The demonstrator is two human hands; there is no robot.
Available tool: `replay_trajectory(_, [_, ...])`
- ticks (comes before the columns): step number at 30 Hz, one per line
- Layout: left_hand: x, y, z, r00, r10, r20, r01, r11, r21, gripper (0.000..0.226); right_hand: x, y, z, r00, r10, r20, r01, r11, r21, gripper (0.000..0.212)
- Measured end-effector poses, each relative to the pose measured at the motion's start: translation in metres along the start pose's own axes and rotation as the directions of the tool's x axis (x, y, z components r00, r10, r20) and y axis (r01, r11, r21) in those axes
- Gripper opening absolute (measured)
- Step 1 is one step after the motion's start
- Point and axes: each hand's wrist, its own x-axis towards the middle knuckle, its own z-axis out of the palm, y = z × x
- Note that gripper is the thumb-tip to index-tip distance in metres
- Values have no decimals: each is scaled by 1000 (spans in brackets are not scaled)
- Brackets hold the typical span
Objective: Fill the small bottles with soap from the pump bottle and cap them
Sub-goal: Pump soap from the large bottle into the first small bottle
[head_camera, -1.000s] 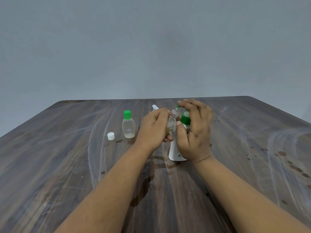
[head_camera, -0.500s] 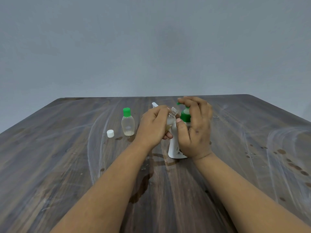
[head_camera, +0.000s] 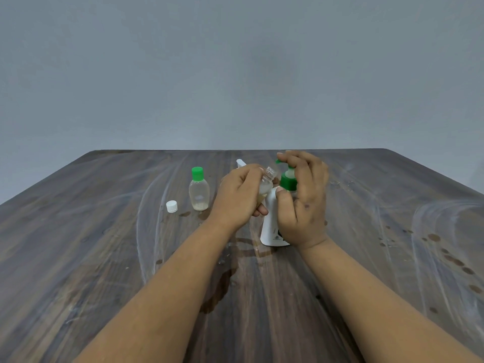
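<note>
Since one second ago, the pump head [head_camera: 285, 163] of the pump bottle [head_camera: 272, 226] has risen: more of the pale stem shows above the green collar [head_camera: 288, 182], and the right hand [head_camera: 303, 203] resting on it has lifted with it (fingers remain curved over the top). The uncapped small bottle [head_camera: 267, 180] in the grip of the left hand [head_camera: 239, 196] now sits with its open neck just below the green nozzle tip, tilted toward it.
</note>
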Motion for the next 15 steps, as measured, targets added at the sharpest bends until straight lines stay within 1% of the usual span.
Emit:
replay_trajectory(7, [0, -2, 0, 1000, 7, 1, -7, 1000, 22, 38, 2, 3, 1, 998, 9, -60, -9, 1000, 5, 36])
replay_trajectory(12, [1, -3, -1, 1000, 17, 4, -17, 1000, 16, 37, 1, 0, 0, 1000, -10, -17, 10, 1000, -12, 45])
replay_trajectory(15, [2, -5, -1, 1000, 20, 2, -20, 1000, 16, 37, 2, 0, 1, 999, -24, -36, 23, 999, -23, 43])
